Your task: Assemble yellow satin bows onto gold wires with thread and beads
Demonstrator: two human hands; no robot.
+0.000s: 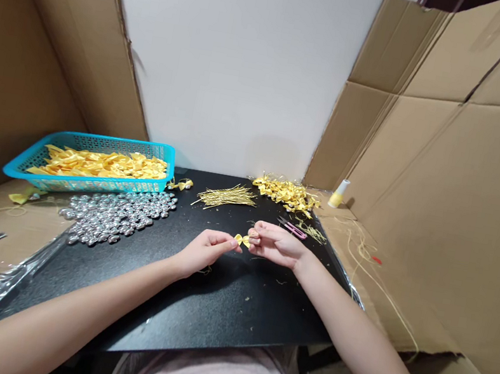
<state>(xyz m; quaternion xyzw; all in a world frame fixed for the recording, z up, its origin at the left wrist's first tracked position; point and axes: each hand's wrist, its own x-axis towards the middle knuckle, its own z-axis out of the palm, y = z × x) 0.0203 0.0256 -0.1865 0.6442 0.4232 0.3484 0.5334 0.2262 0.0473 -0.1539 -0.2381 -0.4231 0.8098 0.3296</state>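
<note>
A small yellow ribbon bow (241, 239) is held up over the black tabletop between my two hands. My left hand (209, 251) pinches its left end between thumb and finger. At the other end, my right hand (275, 243) has its fingertips closed on the bow, partly covering it. Whether a tie or bell sits behind the bow, I cannot make out. Just beyond my right hand lie small pink-handled scissors (293, 228) beside a little heap of cut gold ties (312, 231). Gold twist ties (225, 196) lie in a bundle farther back.
A blue basket (86, 184) of yellow bows stands back left, with many shiny silver bells or beads (116, 215) in front. A pile of yellow bows (285, 193) lies back right, near a thread spool (338, 193). Cardboard walls (463, 186) flank the black table (188, 318).
</note>
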